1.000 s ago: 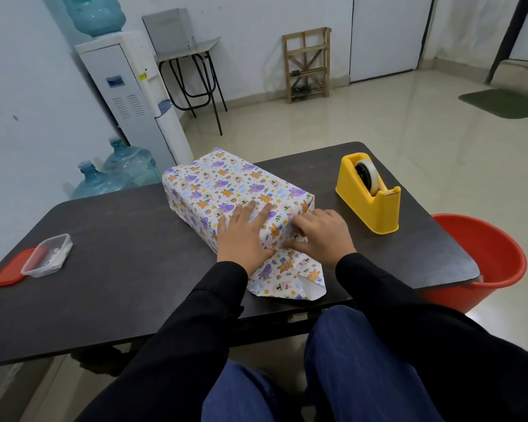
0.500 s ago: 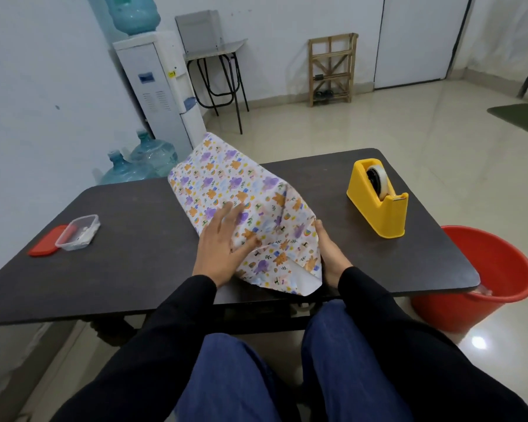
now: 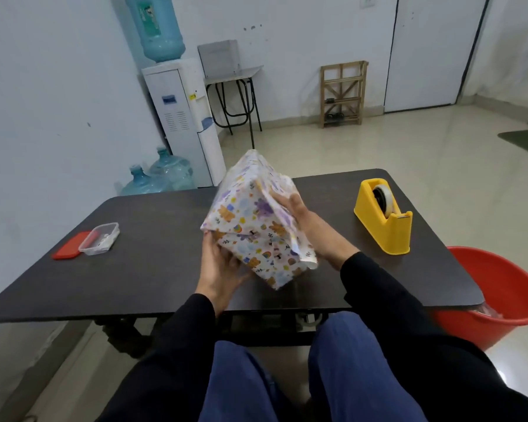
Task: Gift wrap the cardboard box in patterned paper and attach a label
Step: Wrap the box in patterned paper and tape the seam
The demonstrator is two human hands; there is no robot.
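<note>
A wrapped box (image 3: 250,226) is held tipped on end above the dark surface (image 3: 153,257), the left grip (image 3: 223,269) cupping it from beneath and the right grip (image 3: 305,220) flat-fingered against its side. The loose end flap (image 3: 307,258) probably wants creasing tight before the tape dispenser (image 3: 384,217) comes into play.

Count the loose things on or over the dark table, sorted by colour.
Yellow: 1, yellow plastic tape dispenser
Red: 1, flat red plastic lid
Clear: 1, clear rectangular plastic container
Patterned: 1, patterned paper-wrapped box
Total: 4
</note>
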